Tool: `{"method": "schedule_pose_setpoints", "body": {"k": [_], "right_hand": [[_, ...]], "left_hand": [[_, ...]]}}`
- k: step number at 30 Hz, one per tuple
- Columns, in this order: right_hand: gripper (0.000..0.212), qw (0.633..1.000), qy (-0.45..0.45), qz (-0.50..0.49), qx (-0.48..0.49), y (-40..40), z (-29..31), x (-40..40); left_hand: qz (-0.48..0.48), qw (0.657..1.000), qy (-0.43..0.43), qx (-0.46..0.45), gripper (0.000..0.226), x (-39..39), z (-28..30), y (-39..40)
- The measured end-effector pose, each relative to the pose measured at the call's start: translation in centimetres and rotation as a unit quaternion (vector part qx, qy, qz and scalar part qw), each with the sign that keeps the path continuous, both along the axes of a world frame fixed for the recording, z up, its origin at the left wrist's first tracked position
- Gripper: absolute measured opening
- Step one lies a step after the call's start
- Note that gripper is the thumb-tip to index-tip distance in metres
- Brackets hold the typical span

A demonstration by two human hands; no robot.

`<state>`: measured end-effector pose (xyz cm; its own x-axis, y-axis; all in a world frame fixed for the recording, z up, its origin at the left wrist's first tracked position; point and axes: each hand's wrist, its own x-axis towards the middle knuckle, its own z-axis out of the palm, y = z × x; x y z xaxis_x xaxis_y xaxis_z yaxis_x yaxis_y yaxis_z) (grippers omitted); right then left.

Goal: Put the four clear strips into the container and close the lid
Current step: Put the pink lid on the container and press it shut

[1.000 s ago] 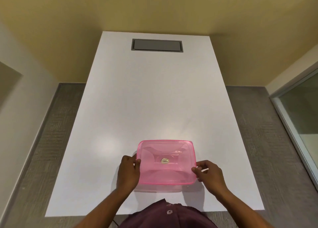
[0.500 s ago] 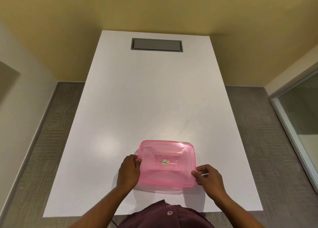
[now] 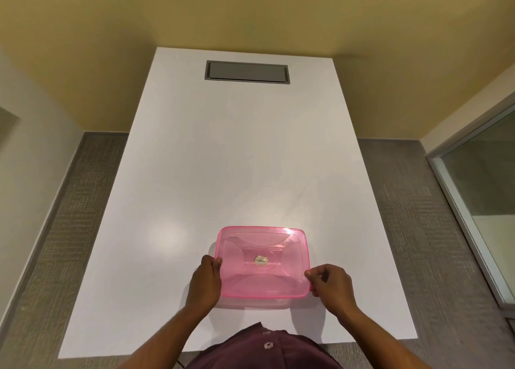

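A translucent pink lid (image 3: 263, 261) with a small sticker in its middle covers the clear container (image 3: 259, 302) near the front of the white table. Only a thin strip of the container shows under the lid's near edge. My left hand (image 3: 204, 281) grips the lid's left edge, thumb on top. My right hand (image 3: 330, 283) pinches the lid's right edge near its front corner. The clear strips are not visible through the lid.
The long white table (image 3: 237, 159) stretches away, with a grey recessed panel (image 3: 247, 72) near its far end. Grey carpet lies on both sides. A glass partition (image 3: 479, 201) stands at the right.
The lid has shifted slightly and settled lower over the container. Both hands stayed on its side edges, the right hand sliding a little nearer the front corner.
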<state>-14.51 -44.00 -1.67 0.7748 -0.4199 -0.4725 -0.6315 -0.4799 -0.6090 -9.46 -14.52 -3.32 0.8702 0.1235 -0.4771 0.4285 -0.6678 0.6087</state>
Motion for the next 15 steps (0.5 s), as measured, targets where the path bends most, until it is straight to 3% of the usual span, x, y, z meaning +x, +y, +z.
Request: {"method": "schedule_pose_setpoints", "body": {"k": [15], "right_hand": [[0.021, 0.999, 0.048, -0.021, 0.006, 1.0, -0.9, 0.1]], "left_hand": [[-0.024, 0.998, 0.023, -0.044, 0.040, 0.9, 0.2, 0.6]]}}
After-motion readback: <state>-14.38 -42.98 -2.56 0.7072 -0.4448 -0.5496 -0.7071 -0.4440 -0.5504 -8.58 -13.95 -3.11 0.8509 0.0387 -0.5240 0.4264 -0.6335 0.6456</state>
